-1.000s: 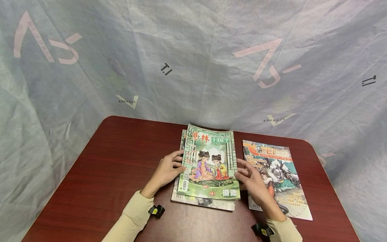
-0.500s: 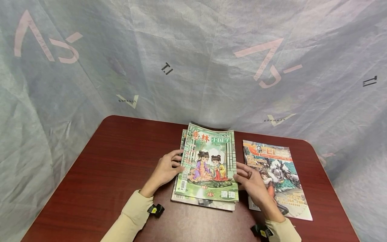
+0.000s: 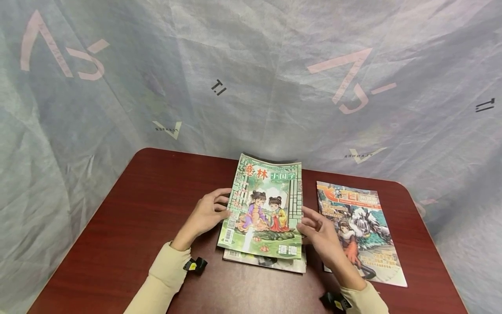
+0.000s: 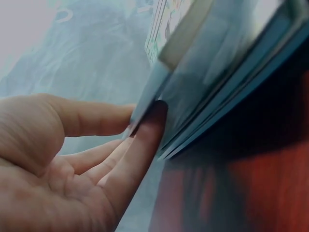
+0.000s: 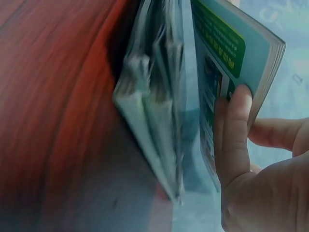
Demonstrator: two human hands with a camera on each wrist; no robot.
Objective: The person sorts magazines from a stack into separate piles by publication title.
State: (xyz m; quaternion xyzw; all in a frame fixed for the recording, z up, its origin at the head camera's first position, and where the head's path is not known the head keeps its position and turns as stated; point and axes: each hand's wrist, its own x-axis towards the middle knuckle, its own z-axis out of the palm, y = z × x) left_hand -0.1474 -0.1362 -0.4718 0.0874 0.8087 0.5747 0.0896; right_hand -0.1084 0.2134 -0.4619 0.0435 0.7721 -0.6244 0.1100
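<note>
A green magazine (image 3: 266,205) with two cartoon children on its cover is lifted at the middle of the table. My left hand (image 3: 205,214) pinches its left edge between thumb and fingers. At the opposite edge, my right hand (image 3: 322,237) pinches it the same way, with fingers against the back cover (image 5: 217,58) in the right wrist view. Below it lies a small stack of magazines (image 3: 270,263), mostly hidden in the head view. The right wrist view shows a gap between this stack (image 5: 154,111) and the green magazine.
Another magazine (image 3: 368,231), with an orange title and an armoured figure, lies flat on the right, partly behind the right forearm. The dark red table (image 3: 129,218) has grey printed cloth (image 3: 251,87) hanging behind and beside it.
Both hands have shifted the green magazine slightly to the left and raised it off the stack. The stack and the magazine on the right stay in place.
</note>
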